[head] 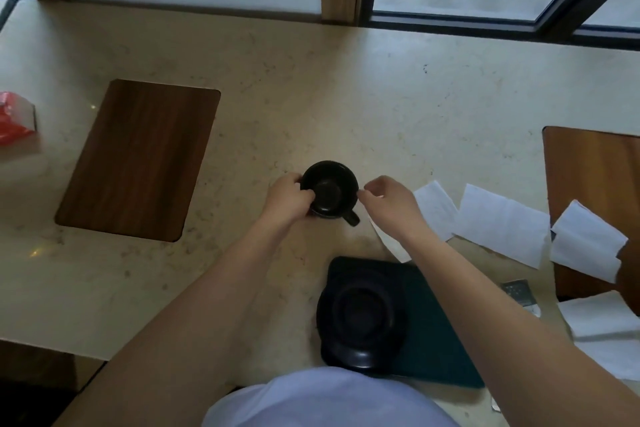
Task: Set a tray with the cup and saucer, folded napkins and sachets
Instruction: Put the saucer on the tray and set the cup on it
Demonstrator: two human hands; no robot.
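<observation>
While you lean over the pale stone counter [311, 87], its biggest pieces are the two wooden boards: one [138, 159] set off to your left, another [595, 191] at the right edge with a folded white napkin [585, 239] lying partly on it. Closer to you lies the dark green tray [440, 333], and the black saucer [362, 315] rests on its left end, overhanging the edge a little. More white napkins [502, 222] are spread on the counter just beyond the tray, to your right. The black cup [329, 189] stands upright on the counter beyond the tray, well apart from the saucer, its handle pointing toward you and to the right. Your left hand [287, 198] grips the cup's left side, fingers curled around the rim. Your right hand [384, 199] sits at the cup's right side with fingers curled; it seems to touch the rim, though the blur leaves that unsure. A small grey sachet [519, 293] lies just right of the tray.
</observation>
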